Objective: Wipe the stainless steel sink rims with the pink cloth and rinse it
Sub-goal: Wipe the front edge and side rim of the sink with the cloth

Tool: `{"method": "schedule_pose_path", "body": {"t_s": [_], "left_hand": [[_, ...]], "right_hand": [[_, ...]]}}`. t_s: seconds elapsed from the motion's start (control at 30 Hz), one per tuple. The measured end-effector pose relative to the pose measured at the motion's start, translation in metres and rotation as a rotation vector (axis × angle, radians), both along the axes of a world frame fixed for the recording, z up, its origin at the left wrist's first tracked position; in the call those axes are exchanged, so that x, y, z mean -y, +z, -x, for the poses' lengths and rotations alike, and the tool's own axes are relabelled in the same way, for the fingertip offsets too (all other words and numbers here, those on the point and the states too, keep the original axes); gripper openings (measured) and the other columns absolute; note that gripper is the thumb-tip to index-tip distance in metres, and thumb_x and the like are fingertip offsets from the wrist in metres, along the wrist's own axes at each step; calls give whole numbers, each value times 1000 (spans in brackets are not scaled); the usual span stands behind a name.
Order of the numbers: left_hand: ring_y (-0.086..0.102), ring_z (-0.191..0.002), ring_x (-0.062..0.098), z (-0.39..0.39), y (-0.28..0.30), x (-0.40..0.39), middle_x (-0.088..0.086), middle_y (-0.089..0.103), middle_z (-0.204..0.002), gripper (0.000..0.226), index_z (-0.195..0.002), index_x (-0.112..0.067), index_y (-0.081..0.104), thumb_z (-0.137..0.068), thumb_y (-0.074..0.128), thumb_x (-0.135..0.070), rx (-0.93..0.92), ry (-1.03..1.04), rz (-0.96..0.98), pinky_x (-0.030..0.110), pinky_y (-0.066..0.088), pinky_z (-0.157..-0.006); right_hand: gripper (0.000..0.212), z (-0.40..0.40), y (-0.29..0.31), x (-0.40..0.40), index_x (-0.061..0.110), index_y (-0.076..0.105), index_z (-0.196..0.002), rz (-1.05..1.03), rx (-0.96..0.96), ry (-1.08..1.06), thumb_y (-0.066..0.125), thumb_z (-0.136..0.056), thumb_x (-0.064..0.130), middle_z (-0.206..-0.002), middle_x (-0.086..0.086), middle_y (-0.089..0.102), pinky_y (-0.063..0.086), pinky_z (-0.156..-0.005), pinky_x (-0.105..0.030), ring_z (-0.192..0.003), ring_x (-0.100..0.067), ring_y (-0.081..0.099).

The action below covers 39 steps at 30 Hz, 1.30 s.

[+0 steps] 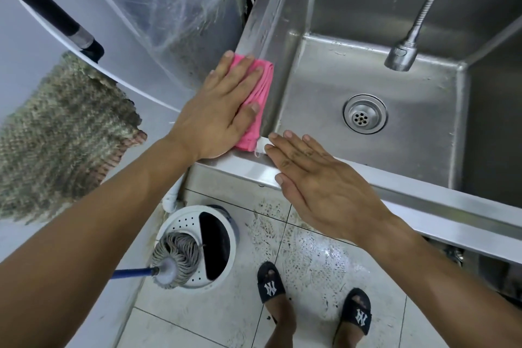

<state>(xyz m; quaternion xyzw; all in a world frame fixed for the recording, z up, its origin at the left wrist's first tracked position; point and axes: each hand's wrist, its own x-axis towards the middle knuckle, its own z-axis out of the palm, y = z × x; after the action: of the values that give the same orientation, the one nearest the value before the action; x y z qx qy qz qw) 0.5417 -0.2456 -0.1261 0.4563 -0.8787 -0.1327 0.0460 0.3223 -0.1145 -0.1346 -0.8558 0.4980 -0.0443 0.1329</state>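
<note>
The cloth [258, 102] is pressed flat under the left hand [223, 104] on the sink [282, 22] rim's 9 o'clock side, long axis along the rim toward 12. The right hand [319, 181], fingers straight, rests nearby, holding nothing.

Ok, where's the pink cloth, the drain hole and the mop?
pink cloth [261, 99]: head view, on its folded middle.
drain [364, 117]: head view, on the strainer's centre.
mop [176, 253]: head view, on its grey strands.

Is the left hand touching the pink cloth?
Touching: the head view shows the left hand pressed flat on the pink cloth, fingers straight.
</note>
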Motion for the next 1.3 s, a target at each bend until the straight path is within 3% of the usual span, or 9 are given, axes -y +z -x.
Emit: {"method": "schedule_pose_path", "body": {"t_s": [0.1, 0.23, 0.4, 0.6, 0.8, 1.03, 1.3], "left_hand": [[-9, -158, 24, 0, -1, 2, 1, 8, -172, 61, -164, -18, 17, -109, 26, -45, -16, -7, 7, 36, -1, -127], [-4, -158, 29, 11, 0, 38, 5, 13, -172, 63, -163, -15, 21, -108, 24, -46, 9, -49, 8, 50, 9, -128], [-8, -158, 27, 34, 6, 78, 1, 7, -172, 61, -164, -19, 15, -109, 23, -46, 29, -21, -18, 52, 10, -127], [-7, -158, 25, 16, 0, 39, 2, 9, -172, 62, -164, -17, 16, -109, 21, -45, 22, -26, 23, 51, 8, -127], [-7, -158, 27, 37, 3, 72, 2, 10, -172, 61, -164, -17, 14, -109, 20, -44, 51, -1, 11, 53, 10, -127], [-7, -158, 26, 42, 3, 75, 3, 8, -172, 60, -164, -17, 12, -111, 20, -42, 17, 17, 33, 47, 2, -126], [-7, -158, 26, 40, 1, 83, 0, 11, -172, 62, -164, -18, 16, -109, 20, -46, 8, -12, 25, 53, 10, -128]], "right_hand": [[56, -3, 2, 5, 11, 34, -160, 12, -1, 67, 24, -110, 36, -168, -5, 29, 14, -129, -37, -157, -19, 23], [56, -18, 2, 13, 11, 28, -162, 13, -11, 126, 25, -112, 36, -169, -5, 22, 17, -130, -39, -158, -17, 18], [56, -23, 1, 14, 13, 26, -163, -1, -16, 96, 22, -112, 37, -170, -3, 22, 17, -130, -38, -158, -16, 18], [55, -23, -1, 14, 12, 31, -161, 16, -1, 86, 26, -112, 37, -168, -5, 27, 21, -129, -39, -157, -17, 23], [55, -24, 2, 15, 12, 30, -161, -3, 2, 81, 25, -112, 36, -169, -5, 27, 18, -130, -38, -157, -18, 23], [58, -23, 3, 21, 15, 17, -164, -67, 24, 99, 21, -112, 38, -172, 1, 11, 5, -131, -35, -160, -13, 5], [60, -43, -6, 42, 14, 15, -165, -46, 73, 59, 23, -111, 40, -173, 0, 8, 5, -131, -36, -160, -14, 4]]}}
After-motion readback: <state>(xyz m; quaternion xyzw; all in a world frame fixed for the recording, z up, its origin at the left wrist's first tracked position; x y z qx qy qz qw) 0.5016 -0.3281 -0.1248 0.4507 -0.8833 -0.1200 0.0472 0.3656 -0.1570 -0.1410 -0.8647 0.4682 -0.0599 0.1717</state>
